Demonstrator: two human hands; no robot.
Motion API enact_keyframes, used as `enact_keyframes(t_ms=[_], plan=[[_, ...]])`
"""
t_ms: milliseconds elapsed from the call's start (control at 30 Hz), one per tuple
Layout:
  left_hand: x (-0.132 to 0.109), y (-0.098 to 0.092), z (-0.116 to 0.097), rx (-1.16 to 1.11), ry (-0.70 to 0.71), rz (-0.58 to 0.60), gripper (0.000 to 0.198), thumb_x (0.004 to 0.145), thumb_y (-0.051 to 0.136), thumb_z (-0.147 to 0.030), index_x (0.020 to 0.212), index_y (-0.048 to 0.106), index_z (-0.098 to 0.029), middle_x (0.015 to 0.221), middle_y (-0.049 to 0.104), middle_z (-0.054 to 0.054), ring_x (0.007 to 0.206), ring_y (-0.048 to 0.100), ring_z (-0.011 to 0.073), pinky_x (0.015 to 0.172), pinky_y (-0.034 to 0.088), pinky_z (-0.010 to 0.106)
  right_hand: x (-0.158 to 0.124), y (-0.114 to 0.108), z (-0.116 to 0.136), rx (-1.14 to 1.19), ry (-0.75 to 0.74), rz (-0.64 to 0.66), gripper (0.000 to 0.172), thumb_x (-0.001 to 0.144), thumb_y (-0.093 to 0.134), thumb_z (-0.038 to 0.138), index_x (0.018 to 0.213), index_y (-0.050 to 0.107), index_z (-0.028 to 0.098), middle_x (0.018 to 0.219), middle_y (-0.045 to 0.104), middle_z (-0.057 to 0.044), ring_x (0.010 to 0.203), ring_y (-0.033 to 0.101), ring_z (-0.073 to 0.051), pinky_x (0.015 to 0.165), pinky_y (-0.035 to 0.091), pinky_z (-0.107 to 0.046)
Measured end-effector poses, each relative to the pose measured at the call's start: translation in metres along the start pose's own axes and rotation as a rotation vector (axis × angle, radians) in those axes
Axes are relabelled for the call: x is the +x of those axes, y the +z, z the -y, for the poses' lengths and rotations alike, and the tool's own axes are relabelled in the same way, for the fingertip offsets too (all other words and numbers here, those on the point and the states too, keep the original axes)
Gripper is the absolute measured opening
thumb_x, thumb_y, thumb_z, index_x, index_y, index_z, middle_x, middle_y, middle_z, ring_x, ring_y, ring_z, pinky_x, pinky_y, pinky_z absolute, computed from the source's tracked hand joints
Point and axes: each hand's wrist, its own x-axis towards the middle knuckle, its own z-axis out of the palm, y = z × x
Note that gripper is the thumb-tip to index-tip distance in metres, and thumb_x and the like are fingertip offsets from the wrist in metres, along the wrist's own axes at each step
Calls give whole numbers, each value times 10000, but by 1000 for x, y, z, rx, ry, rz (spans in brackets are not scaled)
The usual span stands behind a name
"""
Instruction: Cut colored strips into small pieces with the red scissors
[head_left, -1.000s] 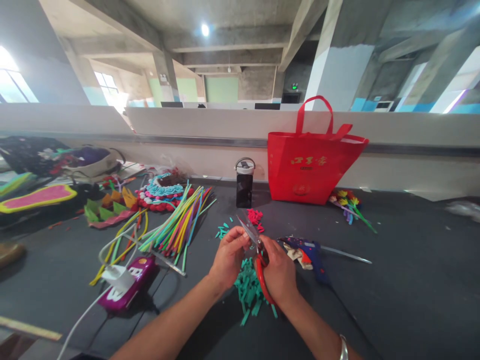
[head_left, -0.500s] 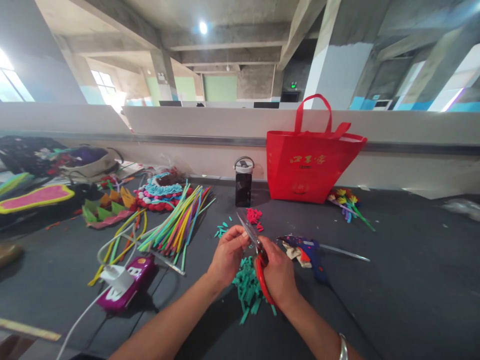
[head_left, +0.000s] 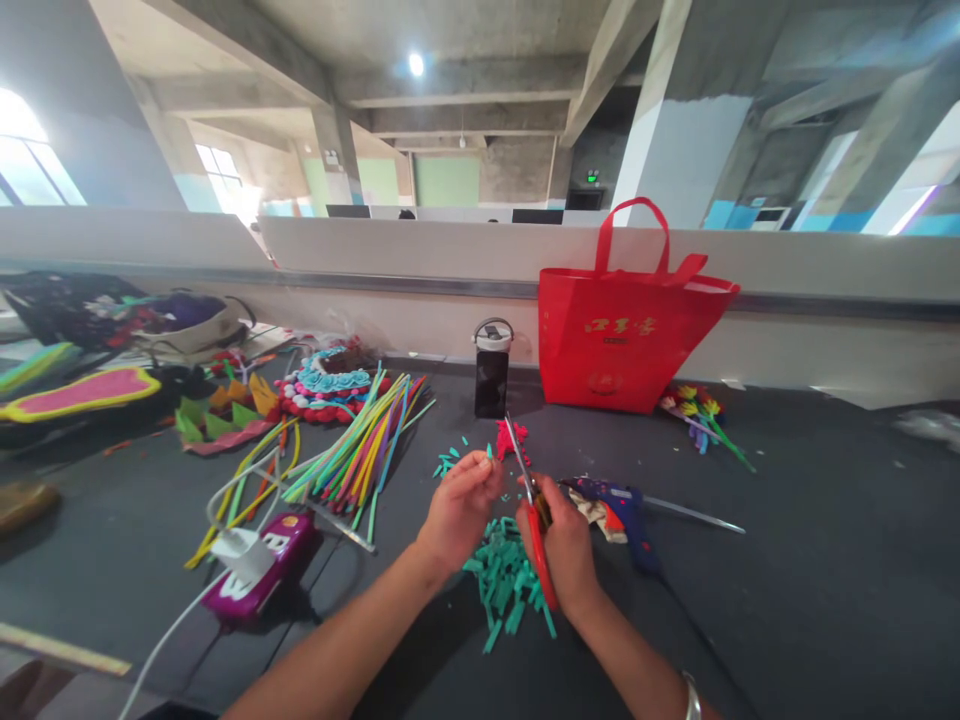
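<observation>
Nearest the table's [head_left: 817,570] near edge, left of the person's arms, a purple power strip [head_left: 259,575] carries a white plug [head_left: 241,553]. Between the arms lies a loose heap of green strips [head_left: 506,570], just below the hands. The right hand's [head_left: 568,548] grip is closed around the red handles of the scissors [head_left: 542,560], whose blades point toward the far edge. The left hand's [head_left: 461,510] grip pinches a small green piece [head_left: 490,452] between thumb and fingers, its tip standing up just left of the blades and apart from them. Right of the right hand, a blue glue gun [head_left: 628,520] lies on its side. Farther on, small green bits [head_left: 446,462] lie to the left and red bits [head_left: 511,442] beyond the scissors, with a bundle of colored stems [head_left: 367,440] farther left. Near the far edge stand a bottle [head_left: 491,382] and, to its right, a red bag [head_left: 630,350]; flowers [head_left: 699,412] lie beside the bag, toward the far right corner.
</observation>
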Motion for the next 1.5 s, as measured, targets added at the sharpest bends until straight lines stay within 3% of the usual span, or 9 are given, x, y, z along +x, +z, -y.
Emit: enact_keyframes(t_ms=[200,500,633,800,933,1100,1200,1367,1500], plan=[[1,-2,-3,-79,-56,76,130,771,609,-242,690,550,-159,658,418,-6,613,434,108,716,413,288,-2,2,-3,-42,-91,-37,341,798,492,195,1125,587,180,925,703,-60,798,670,-183,734,518,-279],[2,-1,-3,-39,-10,29,162,750,644,-252,682,535,-153,656,416,-15,585,406,88,622,381,238,-6,6,-3,-128,-101,-34,342,834,475,229,1155,571,160,986,688,-86,846,671,-196,752,531,-310],[10,-14,-10,239,165,-182,173,728,686,-300,707,581,-164,645,460,-27,594,404,92,599,343,221,-5,6,-6,-24,-42,-35,332,851,477,253,1158,568,164,1055,685,-100,919,665,-202,821,518,-322],[31,-50,-20,705,322,-426,170,653,717,-306,681,626,-165,600,536,-26,586,436,115,580,317,234,-1,1,-7,23,39,-27,313,853,474,273,1127,586,171,999,698,-81,868,672,-196,788,514,-307],[43,-73,-21,921,293,-459,70,630,667,-232,664,658,-172,598,576,-11,572,459,134,577,325,251,0,-1,-4,30,44,-27,311,844,486,280,1114,595,169,956,703,-78,834,669,-199,773,508,-305],[45,-80,-20,1023,361,-474,84,631,632,-193,703,676,-191,687,616,7,623,483,147,630,361,260,1,-4,-4,39,60,-52,329,832,483,273,1120,597,163,945,703,-69,818,665,-190,760,503,-295],[42,-75,-17,1042,349,-384,74,663,639,-219,717,683,-193,692,617,13,641,495,155,649,369,266,3,-5,-7,56,78,-72,323,821,493,270,1108,602,170,941,703,-55,807,661,-177,759,499,-283],[33,-57,-9,1166,287,71,70,672,679,-204,719,727,-225,711,652,34,712,535,188,722,361,295,8,-7,-12,26,84,-98,333,818,490,264,1117,602,170,877,707,-44,746,654,-167,712,497,-270],[25,-48,-1,1346,400,319,105,670,689,-188,740,733,-254,715,651,43,736,533,208,765,326,324,11,-9,-12,7,72,-121,329,816,483,253,1109,605,165,923,711,-54,801,663,-169,741,498,-270]])
